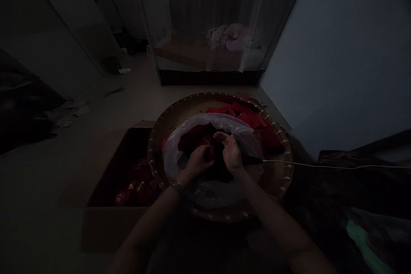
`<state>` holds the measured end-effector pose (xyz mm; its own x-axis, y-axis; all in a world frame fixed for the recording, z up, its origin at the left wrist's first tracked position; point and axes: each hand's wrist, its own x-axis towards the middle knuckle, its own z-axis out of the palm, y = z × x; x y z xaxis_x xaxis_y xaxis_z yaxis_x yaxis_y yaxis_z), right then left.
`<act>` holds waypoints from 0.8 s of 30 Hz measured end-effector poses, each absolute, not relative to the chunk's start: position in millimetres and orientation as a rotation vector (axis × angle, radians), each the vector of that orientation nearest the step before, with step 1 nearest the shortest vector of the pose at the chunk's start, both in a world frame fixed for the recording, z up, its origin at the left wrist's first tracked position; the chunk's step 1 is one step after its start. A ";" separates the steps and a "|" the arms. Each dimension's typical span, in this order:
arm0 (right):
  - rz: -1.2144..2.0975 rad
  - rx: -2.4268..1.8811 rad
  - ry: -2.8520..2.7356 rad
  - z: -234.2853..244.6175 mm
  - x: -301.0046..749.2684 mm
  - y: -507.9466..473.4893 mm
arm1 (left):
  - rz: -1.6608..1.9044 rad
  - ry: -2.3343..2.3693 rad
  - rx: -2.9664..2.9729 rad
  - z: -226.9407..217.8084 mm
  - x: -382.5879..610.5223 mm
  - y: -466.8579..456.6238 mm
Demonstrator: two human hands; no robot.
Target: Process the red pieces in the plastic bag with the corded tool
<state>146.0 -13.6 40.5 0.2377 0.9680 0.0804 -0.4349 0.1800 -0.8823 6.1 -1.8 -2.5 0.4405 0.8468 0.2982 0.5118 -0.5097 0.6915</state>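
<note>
- Bamboo-coloured weave forms the broad round tray (184, 111) in the middle of the frame, its rim bound at intervals with pale lashings.
- Inside it lies an open clear plastic bag (175, 145), its crumpled mouth spread wide, with dark red material showing within.
- The left hand (197, 162), just left of the frame's centre, has its thumb and fingers closed around a small red piece (210, 153) over the bag's opening; a thin bracelet (178, 186) circles that wrist.
- The right hand (231, 154) is beside it, fingers partly extended and pointing to the left. A dark tapered tool (252, 159) shows at its right side; it is too dim to tell whether the hand grips it.
- From the tool's end a thin white cord (321, 165) runs to the right edge of the frame.
- More flat red pieces (250, 115) lie heaped in the upper right part of the tray.
- At lower left stands an open cardboard box (112, 227), holding shiny red items (123, 197).
- Sheer netting (192, 17) hangs at upper centre, with something pink and plush (239, 38) behind it.
- Pale wall (346, 51) fills the upper right.
</note>
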 end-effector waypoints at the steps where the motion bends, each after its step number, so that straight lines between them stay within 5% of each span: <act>1: 1.140 -0.868 -0.805 39.3 146.3 -14.9 | 0.874 1.137 2.178 -2.0 6.0 -2.2; 24: 0.852 -1.156 -1.649 45.8 170.5 -38.2 | 0.834 1.161 2.201 -1.7 6.0 -3.5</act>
